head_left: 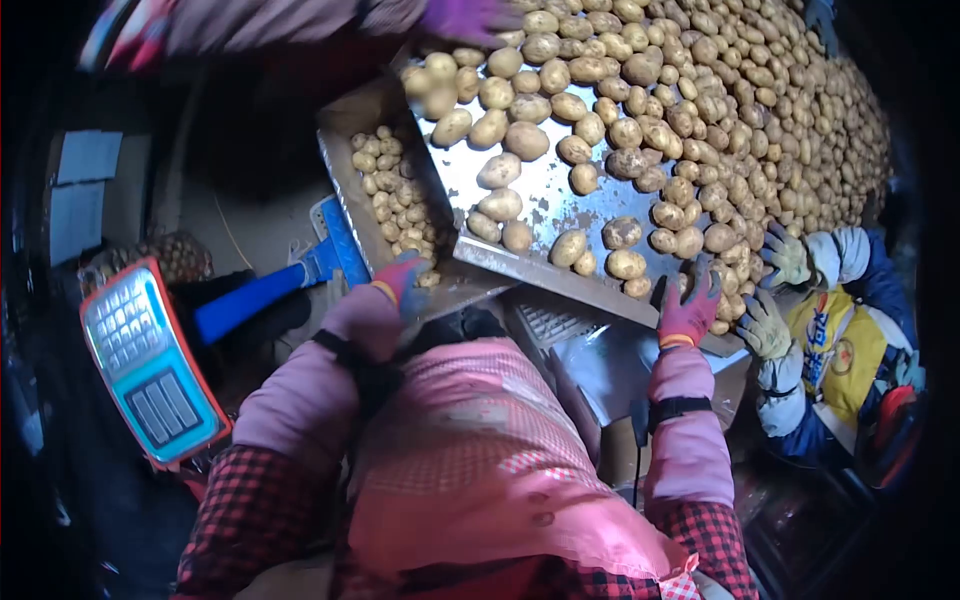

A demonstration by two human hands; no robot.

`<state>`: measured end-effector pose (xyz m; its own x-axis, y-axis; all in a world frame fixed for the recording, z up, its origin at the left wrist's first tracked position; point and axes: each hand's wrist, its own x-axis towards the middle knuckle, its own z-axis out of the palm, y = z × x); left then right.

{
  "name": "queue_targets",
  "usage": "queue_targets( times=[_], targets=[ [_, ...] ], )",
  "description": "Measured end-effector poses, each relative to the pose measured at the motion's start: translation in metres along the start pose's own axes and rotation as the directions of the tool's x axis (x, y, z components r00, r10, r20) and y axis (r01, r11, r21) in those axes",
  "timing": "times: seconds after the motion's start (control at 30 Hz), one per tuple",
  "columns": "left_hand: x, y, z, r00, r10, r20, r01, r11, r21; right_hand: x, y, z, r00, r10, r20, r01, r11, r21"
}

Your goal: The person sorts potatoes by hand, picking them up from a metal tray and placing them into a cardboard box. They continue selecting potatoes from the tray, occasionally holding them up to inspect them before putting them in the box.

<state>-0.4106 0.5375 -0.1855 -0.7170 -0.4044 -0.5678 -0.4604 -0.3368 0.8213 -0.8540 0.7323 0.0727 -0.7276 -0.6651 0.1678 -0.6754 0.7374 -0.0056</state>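
Note:
My left hand, in a pink and grey glove, is at the near edge of a box of small potatoes; its fingers are blurred, and what they hold, if anything, is hidden. On the right, my right hand, gloved alike, reaches over the near rim of the metal sorting table. Its fingers are spread against the potatoes at the pile's near edge, with none gripped. Loose potatoes lie across the table's shiny surface, and a dense heap covers its far right part.
A scale display on a blue post stands at left. A co-worker's gloved hands touch the pile at right. Another person's purple glove is at the top. Beneath the table are a crate and plastic sheeting.

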Motion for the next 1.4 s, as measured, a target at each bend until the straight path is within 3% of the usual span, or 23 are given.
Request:
queue_targets(
  times=[0.03,0.23,0.4,0.57,0.6,0.63,0.67,0.7,0.73,0.77,0.8,0.83,0.87,0.9,1.07,1.13,1.17,1.23,1.27,1.3,1.33,1.37,1.4],
  targets=[
    [-0.023,0.126,-0.006,0.995,-0.033,0.089,-0.041,0.692,0.721,-0.001,-0.001,0.002,1.000,-0.002,-0.027,0.003,0.999,0.032],
    [0.123,0.092,0.003,0.997,-0.059,-0.057,0.080,0.572,0.816,0.007,-0.016,-0.014,0.999,-0.041,0.018,0.036,0.976,0.215],
    [0.156,0.057,0.000,0.985,-0.145,-0.088,0.156,0.566,0.809,0.000,-0.005,-0.008,0.999,-0.038,0.017,0.035,0.991,0.127],
    [0.130,0.025,-0.005,0.987,-0.146,-0.068,0.154,0.743,0.651,0.006,-0.012,-0.016,0.998,-0.053,0.029,0.048,0.989,0.141],
    [0.118,0.004,-0.005,0.988,-0.145,-0.043,0.147,0.859,0.491,0.007,-0.015,-0.018,0.998,-0.050,0.046,0.042,0.986,0.159],
    [0.112,-0.029,-0.004,0.985,-0.174,0.004,0.173,0.977,0.126,0.005,-0.012,-0.014,0.999,-0.042,0.030,0.037,0.990,0.135],
    [0.104,-0.055,-0.003,0.972,-0.222,0.084,0.236,0.934,-0.270,0.006,-0.013,-0.015,0.998,-0.059,0.022,0.055,0.987,0.154],
    [0.096,-0.084,-0.001,0.936,-0.283,0.209,0.352,0.746,-0.566,0.006,-0.014,-0.016,0.998,-0.049,0.030,0.045,0.988,0.148],
    [0.046,0.017,0.008,0.979,-0.103,0.177,0.145,0.960,-0.240,0.006,-0.015,-0.018,0.999,-0.038,0.038,0.032,0.989,0.141],
    [-0.009,0.141,0.018,0.987,0.079,0.138,-0.098,0.987,0.129,0.006,-0.012,-0.015,0.999,-0.045,0.017,0.042,0.988,0.148],
    [-0.013,0.102,0.016,0.969,0.041,0.245,-0.022,0.997,-0.080,0.005,-0.012,-0.014,0.998,-0.055,0.009,0.053,0.985,0.163],
    [-0.048,0.194,0.023,0.893,0.304,0.333,-0.372,0.914,0.165,0.004,-0.012,-0.014,0.999,-0.041,0.017,0.038,0.991,0.128],
    [-0.080,0.232,0.026,0.924,0.133,0.359,-0.156,0.987,0.036,0.004,-0.011,-0.014,0.999,-0.028,0.025,0.025,0.995,0.093],
    [-0.105,0.230,0.035,0.953,0.106,0.284,-0.042,0.974,-0.223,0.005,-0.011,-0.014,0.999,-0.030,0.030,0.027,0.994,0.106],
    [-0.143,0.234,0.040,0.844,0.180,0.505,-0.248,0.966,0.072,0.005,-0.009,-0.013,0.998,0.011,0.059,-0.017,0.994,0.106],
    [-0.143,0.241,0.054,0.831,0.150,0.535,0.106,0.903,-0.416,0.002,-0.019,-0.028,0.994,-0.043,-0.098,0.044,0.999,0.009],
    [-0.141,0.257,0.058,0.806,0.086,0.586,0.290,0.806,-0.516,-0.002,-0.032,-0.046,0.968,-0.148,-0.203,0.174,0.978,0.118],
    [-0.134,0.271,0.070,0.753,0.107,0.650,0.354,0.767,-0.536,-0.025,-0.067,-0.083,0.957,-0.258,-0.135,0.290,0.805,0.517],
    [-0.129,0.279,0.079,0.695,0.138,0.705,0.420,0.719,-0.555,-0.042,-0.084,-0.106,0.937,-0.334,0.103,0.135,0.617,0.775],
    [-0.129,0.297,0.088,0.672,0.170,0.720,0.367,0.769,-0.523,-0.060,-0.093,-0.122,0.829,-0.506,0.238,0.041,0.478,0.877],
    [-0.133,0.310,0.097,0.657,0.166,0.735,0.374,0.775,-0.510,-0.073,-0.104,-0.136,0.702,-0.678,0.220,0.024,0.332,0.943],
    [-0.136,0.321,0.108,0.642,0.126,0.756,0.392,0.794,-0.465,-0.079,-0.110,-0.137,0.447,-0.826,0.343,-0.141,0.313,0.939],
    [-0.133,0.329,0.123,0.611,0.087,0.787,0.413,0.813,-0.410,-0.103,-0.095,-0.133,0.560,-0.748,0.357,-0.110,0.360,0.926]
  ],
)
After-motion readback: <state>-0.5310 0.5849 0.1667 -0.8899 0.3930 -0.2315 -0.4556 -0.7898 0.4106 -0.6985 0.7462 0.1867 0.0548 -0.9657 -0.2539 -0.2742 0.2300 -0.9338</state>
